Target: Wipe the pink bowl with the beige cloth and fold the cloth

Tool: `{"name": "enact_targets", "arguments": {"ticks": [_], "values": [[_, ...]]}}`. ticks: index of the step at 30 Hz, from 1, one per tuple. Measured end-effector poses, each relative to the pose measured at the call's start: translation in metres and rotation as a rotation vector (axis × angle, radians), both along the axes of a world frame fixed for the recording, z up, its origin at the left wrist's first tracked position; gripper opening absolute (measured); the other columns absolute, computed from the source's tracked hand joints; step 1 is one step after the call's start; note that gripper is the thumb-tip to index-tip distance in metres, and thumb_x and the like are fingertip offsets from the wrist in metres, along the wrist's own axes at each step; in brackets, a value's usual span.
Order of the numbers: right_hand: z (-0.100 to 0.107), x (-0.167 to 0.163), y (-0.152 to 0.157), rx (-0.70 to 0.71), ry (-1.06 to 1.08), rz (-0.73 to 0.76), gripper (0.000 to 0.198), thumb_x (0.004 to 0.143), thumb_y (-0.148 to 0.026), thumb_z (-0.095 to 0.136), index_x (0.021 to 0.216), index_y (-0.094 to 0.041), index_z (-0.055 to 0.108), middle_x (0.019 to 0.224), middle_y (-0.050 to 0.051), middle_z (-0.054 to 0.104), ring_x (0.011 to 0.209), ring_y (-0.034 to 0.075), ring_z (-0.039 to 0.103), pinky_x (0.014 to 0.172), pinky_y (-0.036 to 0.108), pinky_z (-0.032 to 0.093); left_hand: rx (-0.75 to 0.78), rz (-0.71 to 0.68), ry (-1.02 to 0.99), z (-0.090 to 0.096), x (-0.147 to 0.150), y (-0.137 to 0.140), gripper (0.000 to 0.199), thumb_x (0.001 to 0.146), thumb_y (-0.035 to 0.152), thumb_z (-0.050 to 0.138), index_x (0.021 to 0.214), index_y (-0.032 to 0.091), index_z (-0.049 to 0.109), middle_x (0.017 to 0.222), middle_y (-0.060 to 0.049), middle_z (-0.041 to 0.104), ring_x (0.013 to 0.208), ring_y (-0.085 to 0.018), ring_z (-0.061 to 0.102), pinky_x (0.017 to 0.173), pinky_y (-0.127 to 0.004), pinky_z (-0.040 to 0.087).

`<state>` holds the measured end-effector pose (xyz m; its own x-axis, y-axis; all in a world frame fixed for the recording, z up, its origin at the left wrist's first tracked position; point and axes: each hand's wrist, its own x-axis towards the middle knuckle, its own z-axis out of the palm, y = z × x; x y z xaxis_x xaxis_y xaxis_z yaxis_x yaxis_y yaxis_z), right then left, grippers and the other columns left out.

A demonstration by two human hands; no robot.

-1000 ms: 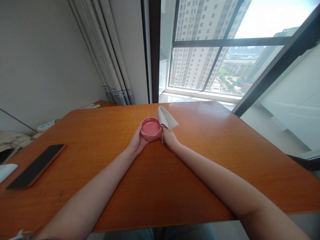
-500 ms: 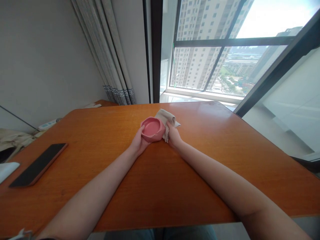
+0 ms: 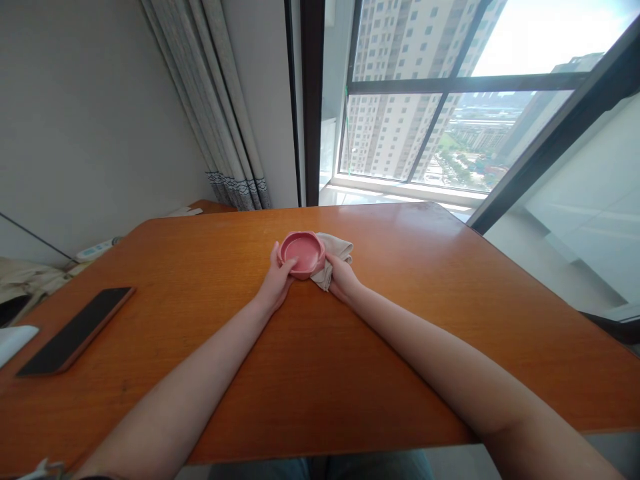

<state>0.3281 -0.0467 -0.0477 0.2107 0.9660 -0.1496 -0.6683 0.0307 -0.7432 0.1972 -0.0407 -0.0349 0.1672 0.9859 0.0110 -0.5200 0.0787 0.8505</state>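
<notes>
A pink, round bowl-like dish (image 3: 301,251) with a faceted rim is held above the middle of the table, its hollow side tilted toward me. My left hand (image 3: 276,277) grips its left edge, the thumb over the rim. In my right hand (image 3: 343,275) is a beige cloth (image 3: 336,247), bunched against the dish's right side. My right thumb lies close to the dish's rim. The cloth and dish hide some of my right fingers.
The brown wooden table (image 3: 240,413) spans the view. A long dark flat bar (image 3: 77,330) lies at its left, beside a white object (image 3: 16,341) at the edge. Behind are a grey curtain (image 3: 220,113) and a large window (image 3: 425,133).
The dish has turned to face me more squarely and moved slightly left. My left thumb has come further over the rim. The cloth has dropped lower and flattened behind the dish's right side.
</notes>
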Motion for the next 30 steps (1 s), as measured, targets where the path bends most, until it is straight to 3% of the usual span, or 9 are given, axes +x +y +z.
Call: {"name": "enact_targets", "arguments": {"ticks": [4,11,14,17,24,30], "values": [[0.002,0.004,0.002,-0.039,0.045,0.03,0.023,0.073,-0.021,0.062,0.096,-0.018,0.062,0.099,0.006,0.072,0.096,0.021,0.067,0.088,0.035,0.054,-0.072,-0.107,0.037,0.004,-0.001,-0.002,0.04,0.078,0.033,0.06,0.118,0.025,0.055,0.12,-0.004,0.059,0.103,-0.019,0.057,0.078,-0.033,0.054],[-0.002,-0.002,-0.003,0.026,-0.023,0.074,0.023,0.076,-0.024,0.063,0.098,-0.02,0.061,0.105,0.006,0.07,0.101,0.02,0.065,0.094,0.037,0.051,-0.097,0.089,-0.136,0.001,0.0,0.002,0.032,0.083,0.036,0.051,0.111,0.023,0.059,0.115,-0.003,0.063,0.107,-0.02,0.057,0.084,-0.031,0.051],[-0.003,-0.004,-0.004,0.03,-0.02,0.105,0.025,0.076,-0.026,0.064,0.1,-0.019,0.06,0.108,0.007,0.069,0.102,0.02,0.065,0.095,0.036,0.05,-0.067,0.084,-0.172,-0.001,-0.002,0.005,0.036,0.08,0.029,0.056,0.116,0.025,0.054,0.118,-0.003,0.061,0.105,-0.018,0.057,0.083,-0.031,0.051],[-0.006,-0.003,-0.003,0.024,-0.042,0.042,0.03,0.077,-0.03,0.062,0.105,-0.02,0.057,0.114,0.007,0.066,0.105,0.02,0.063,0.094,0.037,0.05,-0.064,0.077,-0.133,-0.001,-0.003,0.005,0.037,0.076,0.022,0.06,0.112,0.023,0.054,0.11,-0.002,0.063,0.095,-0.014,0.06,0.08,-0.028,0.051],[-0.012,-0.004,-0.003,0.055,-0.213,-0.025,0.034,0.076,-0.036,0.063,0.107,-0.021,0.059,0.114,0.005,0.067,0.113,0.019,0.058,0.097,0.035,0.047,-0.064,0.017,-0.161,0.003,-0.003,0.001,0.028,0.078,0.027,0.059,0.105,0.021,0.059,0.1,0.0,0.066,0.088,-0.014,0.06,0.075,-0.025,0.051],[-0.012,-0.004,-0.007,0.057,-0.338,0.047,0.043,0.075,-0.043,0.065,0.111,-0.021,0.061,0.122,0.006,0.063,0.116,0.021,0.056,0.1,0.036,0.044,-0.047,0.153,-0.205,0.002,0.002,0.0,0.026,0.079,0.031,0.059,0.103,0.021,0.059,0.106,-0.001,0.064,0.1,-0.015,0.058,0.086,-0.027,0.049]]}}
